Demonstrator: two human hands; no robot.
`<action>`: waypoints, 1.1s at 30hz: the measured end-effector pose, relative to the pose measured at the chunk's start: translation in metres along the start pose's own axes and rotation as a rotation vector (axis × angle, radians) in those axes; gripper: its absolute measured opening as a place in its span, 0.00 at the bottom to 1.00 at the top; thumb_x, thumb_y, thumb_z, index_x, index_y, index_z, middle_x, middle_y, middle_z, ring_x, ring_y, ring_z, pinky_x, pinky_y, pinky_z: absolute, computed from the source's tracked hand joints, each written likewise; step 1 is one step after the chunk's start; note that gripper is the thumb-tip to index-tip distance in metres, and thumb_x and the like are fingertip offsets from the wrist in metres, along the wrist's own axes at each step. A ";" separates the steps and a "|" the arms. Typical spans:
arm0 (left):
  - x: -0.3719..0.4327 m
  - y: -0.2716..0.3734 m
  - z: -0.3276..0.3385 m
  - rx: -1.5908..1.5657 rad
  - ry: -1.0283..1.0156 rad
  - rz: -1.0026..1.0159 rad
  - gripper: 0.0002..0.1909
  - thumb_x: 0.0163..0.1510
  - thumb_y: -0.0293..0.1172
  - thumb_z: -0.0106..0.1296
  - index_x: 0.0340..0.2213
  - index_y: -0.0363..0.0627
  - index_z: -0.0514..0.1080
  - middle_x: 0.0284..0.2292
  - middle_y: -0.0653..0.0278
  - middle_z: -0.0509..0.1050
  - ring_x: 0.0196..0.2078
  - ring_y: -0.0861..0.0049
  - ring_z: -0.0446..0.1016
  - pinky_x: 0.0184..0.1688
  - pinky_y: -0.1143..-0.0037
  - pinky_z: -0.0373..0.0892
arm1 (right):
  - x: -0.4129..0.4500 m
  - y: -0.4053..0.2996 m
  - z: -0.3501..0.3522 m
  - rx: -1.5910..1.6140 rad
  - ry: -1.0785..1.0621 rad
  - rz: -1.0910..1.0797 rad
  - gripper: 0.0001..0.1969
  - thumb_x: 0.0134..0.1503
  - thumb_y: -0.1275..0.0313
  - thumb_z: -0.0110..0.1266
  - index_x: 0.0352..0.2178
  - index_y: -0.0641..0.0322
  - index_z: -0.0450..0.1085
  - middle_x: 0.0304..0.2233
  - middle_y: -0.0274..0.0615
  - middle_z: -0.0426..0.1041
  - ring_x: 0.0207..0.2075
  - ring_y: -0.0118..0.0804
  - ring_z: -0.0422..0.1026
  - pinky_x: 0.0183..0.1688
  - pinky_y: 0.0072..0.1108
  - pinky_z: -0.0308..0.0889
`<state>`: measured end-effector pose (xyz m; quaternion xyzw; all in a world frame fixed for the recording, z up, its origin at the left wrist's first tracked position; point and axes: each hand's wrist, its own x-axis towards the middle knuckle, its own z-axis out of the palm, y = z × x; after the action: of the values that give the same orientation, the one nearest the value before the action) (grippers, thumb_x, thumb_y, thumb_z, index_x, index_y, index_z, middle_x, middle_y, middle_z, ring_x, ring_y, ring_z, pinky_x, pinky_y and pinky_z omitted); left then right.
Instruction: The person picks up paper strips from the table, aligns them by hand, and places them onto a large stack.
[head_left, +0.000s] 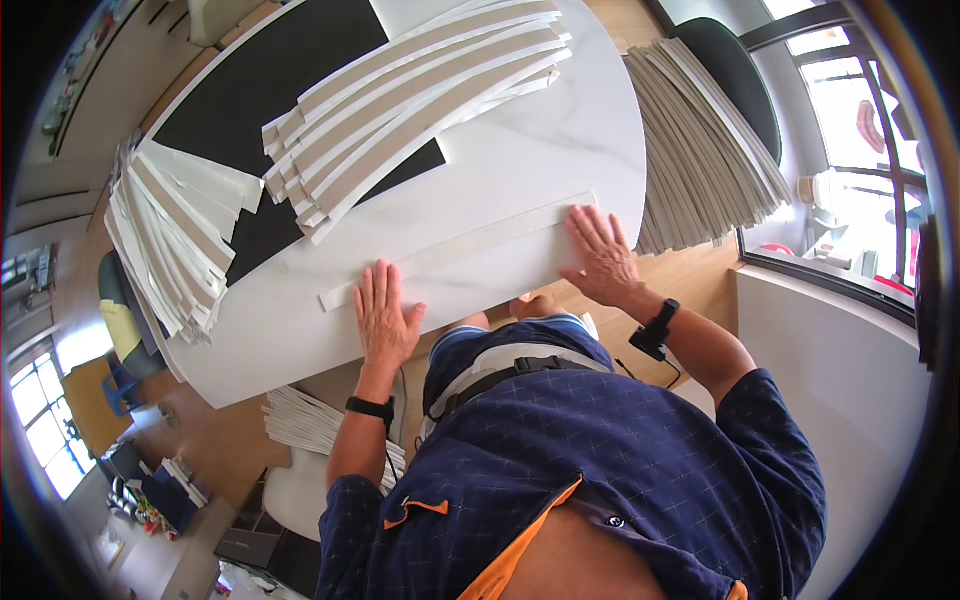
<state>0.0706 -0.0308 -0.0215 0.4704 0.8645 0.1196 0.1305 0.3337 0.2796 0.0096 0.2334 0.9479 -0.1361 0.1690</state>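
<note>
A single long white strip (465, 246), apparently paper or card, lies flat on the white marbled table (555, 142) near its front edge. My left hand (386, 319) rests palm down at the strip's left part, fingers pointing away from me. At the other end my right hand (602, 259) lies flat, its fingertips on or beside the strip near its right tip. Neither hand grips anything. Beyond the strip lies a fanned pile of beige and white strips (420, 97), partly over a black mat (277, 82).
Another heap of white strips (176, 240) hangs over the table's left end. To the right, a thick bundle of grey-beige strips (697, 150) lies on a dark chair (739, 82). More white strips (322, 424) rest on a seat below the table's front edge, left of me.
</note>
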 end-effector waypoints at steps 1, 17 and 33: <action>0.002 0.006 -0.001 0.017 0.008 -0.001 0.41 0.63 0.52 0.47 0.69 0.45 0.50 0.71 0.58 0.48 0.73 0.54 0.44 0.72 0.53 0.38 | -0.003 0.001 -0.005 0.011 -0.005 0.046 0.48 0.60 0.46 0.53 0.70 0.63 0.44 0.74 0.47 0.39 0.75 0.46 0.35 0.74 0.44 0.30; -0.048 -0.079 -0.028 0.143 -0.032 -0.155 0.40 0.63 0.48 0.47 0.69 0.45 0.49 0.71 0.57 0.49 0.73 0.54 0.45 0.72 0.54 0.40 | 0.033 -0.044 0.011 0.021 0.041 -0.201 0.46 0.62 0.43 0.48 0.71 0.58 0.42 0.74 0.40 0.40 0.75 0.43 0.37 0.74 0.41 0.32; -0.031 -0.085 -0.041 -0.040 0.158 -0.079 0.16 0.55 0.25 0.58 0.46 0.38 0.76 0.48 0.54 0.75 0.52 0.53 0.71 0.56 0.60 0.67 | -0.036 0.063 0.006 0.193 0.315 -0.310 0.24 0.49 0.76 0.62 0.50 0.62 0.73 0.58 0.44 0.69 0.59 0.49 0.66 0.59 0.39 0.65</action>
<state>0.0066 -0.1048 -0.0078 0.4222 0.8875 0.1685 0.0757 0.3960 0.3176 0.0063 0.1186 0.9696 -0.2124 -0.0270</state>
